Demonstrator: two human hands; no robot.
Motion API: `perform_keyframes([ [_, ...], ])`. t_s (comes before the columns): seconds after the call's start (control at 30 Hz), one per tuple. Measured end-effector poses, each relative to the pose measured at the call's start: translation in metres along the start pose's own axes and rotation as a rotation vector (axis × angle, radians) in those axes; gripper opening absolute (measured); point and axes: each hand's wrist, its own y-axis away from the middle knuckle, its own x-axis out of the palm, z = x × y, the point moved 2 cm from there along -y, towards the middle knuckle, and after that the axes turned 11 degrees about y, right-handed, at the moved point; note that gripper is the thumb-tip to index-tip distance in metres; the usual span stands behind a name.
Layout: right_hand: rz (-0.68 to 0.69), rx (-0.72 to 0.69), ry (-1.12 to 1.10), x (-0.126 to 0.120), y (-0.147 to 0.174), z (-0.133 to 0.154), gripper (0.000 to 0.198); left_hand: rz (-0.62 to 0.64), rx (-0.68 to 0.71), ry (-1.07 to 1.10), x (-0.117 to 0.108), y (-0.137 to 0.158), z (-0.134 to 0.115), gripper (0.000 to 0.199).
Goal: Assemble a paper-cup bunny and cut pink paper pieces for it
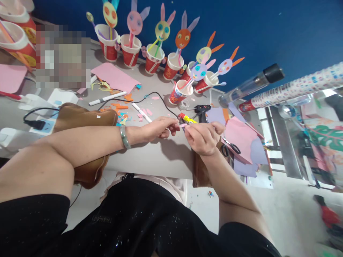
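Observation:
Over the table's near side my two hands almost meet. My right hand (202,137) is closed in a pinch, with a small pale pink paper piece (183,125) at its fingertips. Just left of it, my left hand (163,128) has curled fingers, thumb and index close together; whatever they hold is too small to tell. A yellow tube with a red cap (189,119) lies right behind the fingertips. Beyond my right hand rests a black glue gun (203,111). A white pen (141,112) lies behind my left hand, and black-handled scissors (232,145) lie right of my right wrist.
Red paper cups (130,53) with rabbit-faced spoons line the blue wall. One such cup (180,93) stands nearer. Paper scraps (122,116), pink sheets (116,76), a black cable (163,101) and a brown cushion (85,119) surround the hands. A clear tube (246,85) stands at right.

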Motion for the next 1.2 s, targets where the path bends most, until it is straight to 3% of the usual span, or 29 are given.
perform_keyframes([
  [0.13,0.139,-0.092,0.045,0.000,0.013,-0.003,0.011,0.061,-0.044,0.083,0.003,0.001,0.000,0.019],
  [0.3,0.040,-0.155,0.010,-0.002,0.013,0.000,0.014,0.054,-0.066,0.150,0.002,0.001,0.001,0.022],
  [0.37,0.072,-0.129,0.020,-0.001,0.012,0.001,0.009,0.060,-0.054,0.144,0.002,0.001,0.001,0.025],
  [0.47,0.103,0.003,-0.001,0.002,0.010,0.004,0.004,0.057,-0.009,0.126,0.001,0.001,0.000,0.026],
  [0.57,-0.076,0.168,-0.100,-0.003,0.002,0.012,0.009,0.020,0.053,0.080,0.000,0.003,-0.002,0.024],
  [0.63,-0.103,0.315,-0.207,-0.006,-0.004,0.019,0.012,-0.014,0.104,0.018,-0.002,0.003,-0.003,0.023],
  [0.83,0.211,0.800,-0.667,-0.002,-0.015,0.026,0.024,-0.112,0.233,-0.211,-0.003,0.002,-0.005,0.015],
  [1.0,0.290,0.941,-0.818,0.004,-0.014,0.025,0.027,-0.145,0.302,-0.244,-0.001,0.000,-0.004,0.013],
  [1.2,0.319,1.001,-0.906,0.012,-0.005,0.023,0.023,-0.153,0.272,-0.228,0.000,0.000,-0.005,0.014],
])
